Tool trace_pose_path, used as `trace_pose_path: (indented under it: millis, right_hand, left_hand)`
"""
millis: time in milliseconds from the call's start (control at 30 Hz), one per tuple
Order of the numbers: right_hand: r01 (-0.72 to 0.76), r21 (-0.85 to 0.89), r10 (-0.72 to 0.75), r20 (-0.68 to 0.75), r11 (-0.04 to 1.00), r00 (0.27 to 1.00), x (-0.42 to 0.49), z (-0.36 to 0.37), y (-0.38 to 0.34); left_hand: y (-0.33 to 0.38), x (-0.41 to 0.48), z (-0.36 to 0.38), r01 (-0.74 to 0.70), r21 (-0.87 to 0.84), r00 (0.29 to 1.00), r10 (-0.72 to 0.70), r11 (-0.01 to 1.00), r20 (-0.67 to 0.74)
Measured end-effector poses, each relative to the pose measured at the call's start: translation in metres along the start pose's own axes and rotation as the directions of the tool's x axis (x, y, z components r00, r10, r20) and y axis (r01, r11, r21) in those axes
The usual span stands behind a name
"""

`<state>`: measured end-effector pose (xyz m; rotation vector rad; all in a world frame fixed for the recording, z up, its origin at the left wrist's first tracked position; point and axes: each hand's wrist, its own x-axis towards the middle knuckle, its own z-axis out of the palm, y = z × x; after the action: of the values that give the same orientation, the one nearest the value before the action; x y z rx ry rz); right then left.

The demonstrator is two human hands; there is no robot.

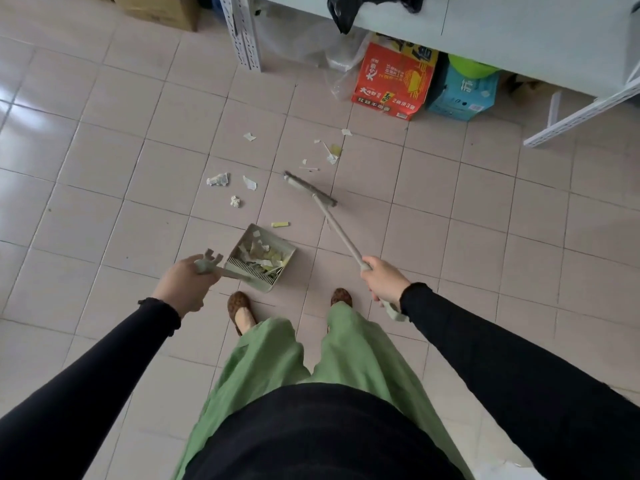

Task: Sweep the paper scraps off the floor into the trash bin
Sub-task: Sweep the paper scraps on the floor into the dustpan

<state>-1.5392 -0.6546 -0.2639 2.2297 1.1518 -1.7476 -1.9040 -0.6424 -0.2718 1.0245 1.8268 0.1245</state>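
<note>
My left hand [185,284] grips the handle of a pale green dustpan [285,249] that rests on the tiled floor in front of my feet, holding several white and yellow paper scraps. My right hand [384,277] grips the long handle of a pale green broom [310,188], whose head lies on the floor beyond the pan. Loose scraps lie ahead: a crumpled white wad [219,179], a smaller wad [236,201], a torn piece [250,182], a yellow strip [280,224], and a cluster of bits [330,154] past the broom head. No trash bin is in view.
A red carton [393,83] and a blue carton [462,95] stand under a white metal shelf [519,32] at the back. A black bag [346,8] hangs over its edge. A shelf leg [242,32] stands at the back; a cardboard box [162,8] sits far left.
</note>
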Motion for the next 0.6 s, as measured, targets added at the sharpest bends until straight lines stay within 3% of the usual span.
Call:
trace_pose_path:
  millis: [167, 267, 400, 600]
  right_hand:
    - [-0.094, -0.045, 0.096, 0.051, 0.995, 0.994, 0.007, 0.064, -0.033]
    - [-0.176, 0.056, 0.166, 0.149, 0.983, 0.975, -0.018, 0.068, -0.035]
    - [-0.194, 0.174, 0.152, 0.229, 0.965, 0.961, -0.076, 0.066, -0.021]
    - [-0.144, 0.26, 0.126, 0.085, 0.955, 0.988, -0.094, 0.098, -0.019]
  left_hand:
    - [0.005, 0.037, -0.039, -0.027, 0.086, 0.997, 0.021, 0.996, 0.07]
    - [0.004, 0.044, -0.055, -0.057, 0.142, 0.994, 0.043, 0.988, 0.1]
    - [-0.016, 0.05, -0.073, -0.102, 0.143, 0.987, 0.083, 0.984, 0.135]
    - [-0.032, 0.05, -0.091, -0.16, 0.189, 0.978, 0.13, 0.969, 0.162]
